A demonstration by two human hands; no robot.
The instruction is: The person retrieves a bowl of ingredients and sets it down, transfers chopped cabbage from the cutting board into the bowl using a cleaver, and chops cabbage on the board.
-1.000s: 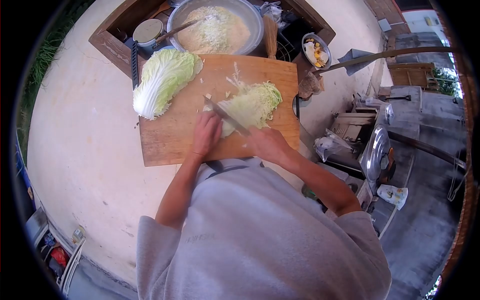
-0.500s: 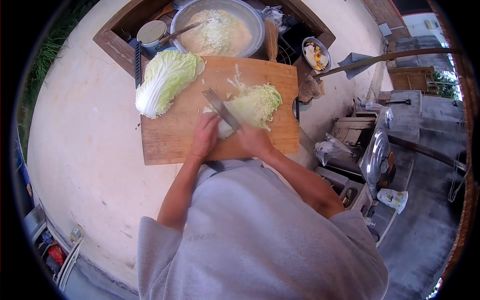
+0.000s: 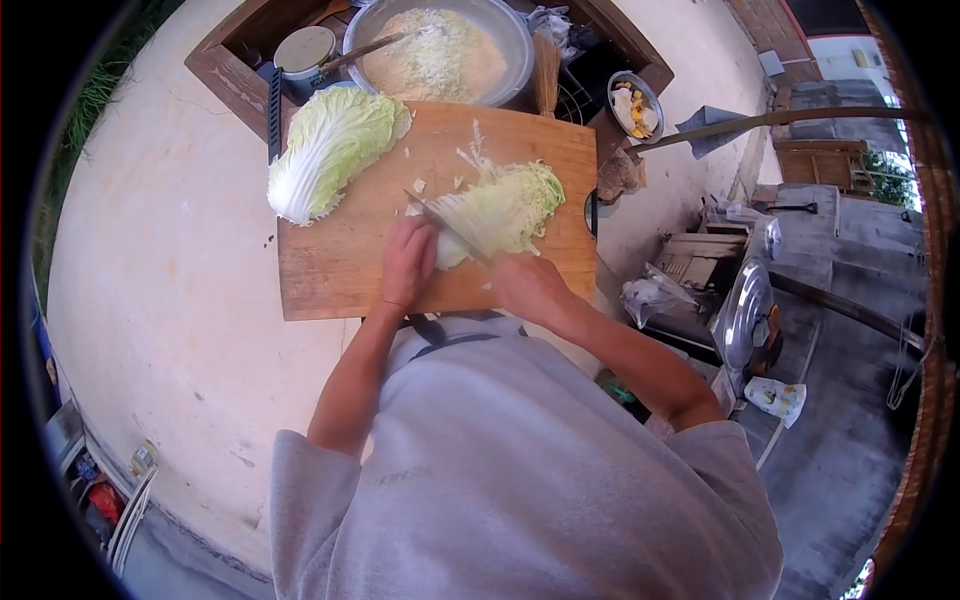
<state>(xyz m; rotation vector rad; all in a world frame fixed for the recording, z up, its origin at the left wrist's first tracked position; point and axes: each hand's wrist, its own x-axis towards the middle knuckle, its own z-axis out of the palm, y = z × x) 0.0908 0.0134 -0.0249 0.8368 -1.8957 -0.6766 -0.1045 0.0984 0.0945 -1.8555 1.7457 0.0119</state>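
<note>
My right hand [image 3: 528,284] is wrapped around the handle of a kitchen knife [image 3: 447,226], its blade pointing up and left across the cabbage. My left hand [image 3: 409,256] has curled fingers pressed on a pale piece of napa cabbage [image 3: 452,250] close to the blade; its fingertips are partly hidden. Right of the blade lies a heap of shredded napa cabbage [image 3: 510,208], with loose bits around it. A larger piece of napa cabbage [image 3: 335,150] rests on the left corner of the wooden cutting board [image 3: 345,270].
Beyond the board stands a big metal basin [image 3: 520,60] of pale crumbly meal, with a stick [image 3: 370,50] in it. A lidded tub [image 3: 304,52] is to its left, a brush [image 3: 546,75] to its right. A small bowl [image 3: 650,105] of scraps sits at the right.
The knife blade has turned from showing its flat side to nearly edge-on. My right hand has shifted slightly right; my left hand stays against the cabbage.
</note>
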